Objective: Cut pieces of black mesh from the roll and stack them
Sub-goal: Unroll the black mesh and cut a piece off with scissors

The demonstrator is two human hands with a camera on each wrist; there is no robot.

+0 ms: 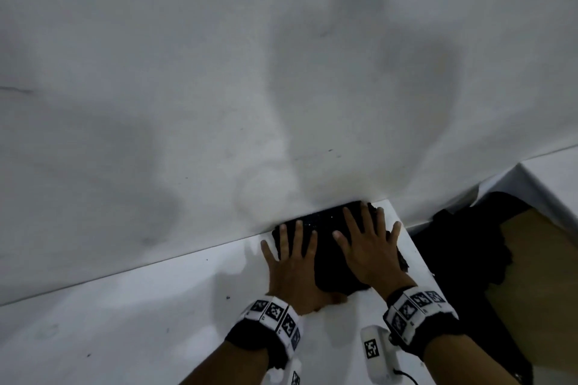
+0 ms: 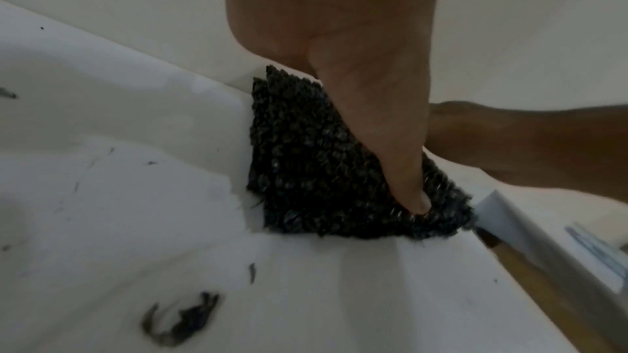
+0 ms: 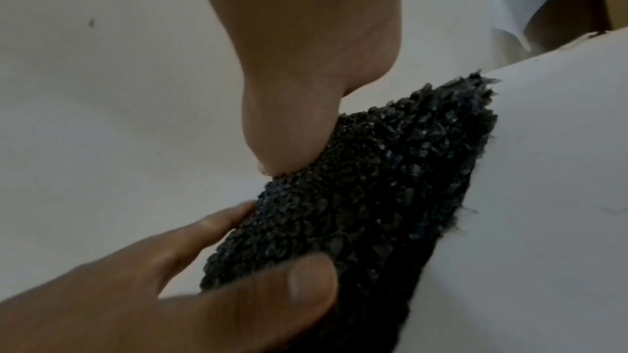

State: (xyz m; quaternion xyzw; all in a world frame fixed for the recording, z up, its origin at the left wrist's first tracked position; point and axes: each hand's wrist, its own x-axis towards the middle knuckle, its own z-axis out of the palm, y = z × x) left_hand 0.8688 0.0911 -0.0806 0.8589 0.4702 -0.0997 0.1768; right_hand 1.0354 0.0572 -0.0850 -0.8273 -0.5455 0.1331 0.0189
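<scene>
Black mesh stack (image 1: 325,247) nubbly, glinting, edges frayed; flat hands pressing it.

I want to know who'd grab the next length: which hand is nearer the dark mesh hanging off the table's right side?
Right. The right hand presses the mesh stack beside the table's right edge, close to the hanging mesh; the left hand lies farther left.

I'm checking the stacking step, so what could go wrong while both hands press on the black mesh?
1. The stack of black mesh pieces sits at the white table corner; its frayed right side could slip off.
2. Left hand and right hand press with flat fingers; lifting may shift loose layers.
</scene>
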